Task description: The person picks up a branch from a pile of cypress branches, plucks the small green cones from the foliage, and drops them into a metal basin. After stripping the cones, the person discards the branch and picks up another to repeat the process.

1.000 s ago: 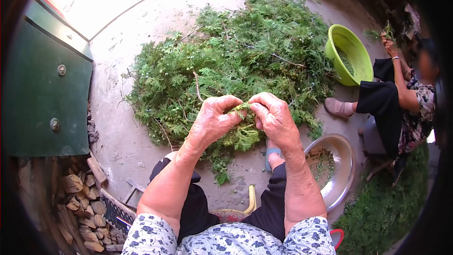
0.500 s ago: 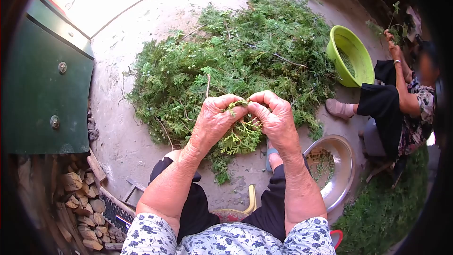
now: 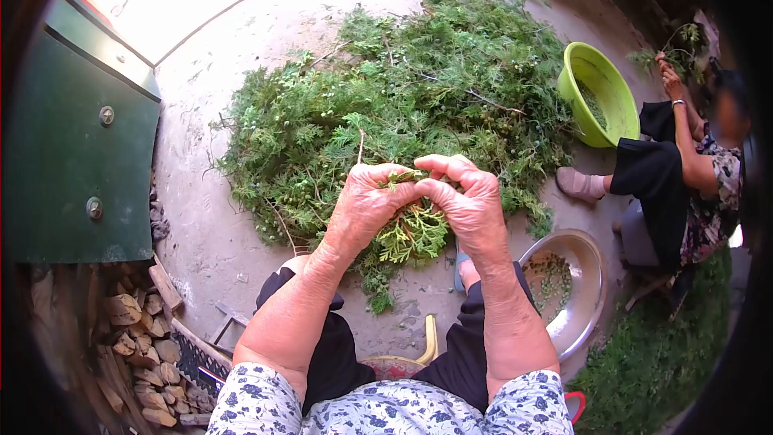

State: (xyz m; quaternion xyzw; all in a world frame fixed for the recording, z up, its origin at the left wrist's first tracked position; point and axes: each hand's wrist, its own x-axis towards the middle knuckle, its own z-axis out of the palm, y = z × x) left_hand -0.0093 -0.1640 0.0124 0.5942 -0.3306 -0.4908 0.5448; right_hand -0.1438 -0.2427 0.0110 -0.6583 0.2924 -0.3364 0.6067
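Observation:
My left hand (image 3: 370,197) is closed on a green conifer sprig (image 3: 412,234), whose brown stem sticks up above the knuckles and whose leafy fronds hang below the fingers. Beside it, my right hand (image 3: 463,197) pinches at the top of the same sprig, with its fingertips close to the left ones. What lies between the right fingertips is too small to make out. Behind both hands a large heap of cut conifer branches (image 3: 386,89) covers the floor.
A lime-green basin (image 3: 616,113) holding small green bits stands right of the heap. Nearer is a metal basin (image 3: 592,306) with green cones. At the right sits another person (image 3: 696,169) holding a branch. Firewood (image 3: 149,354) lies lower left, below a green door (image 3: 80,153).
My right fingers have shifted slightly left, over the left fingertips. The sprig's stem has tilted a little to the right. The other person's branch has moved slightly.

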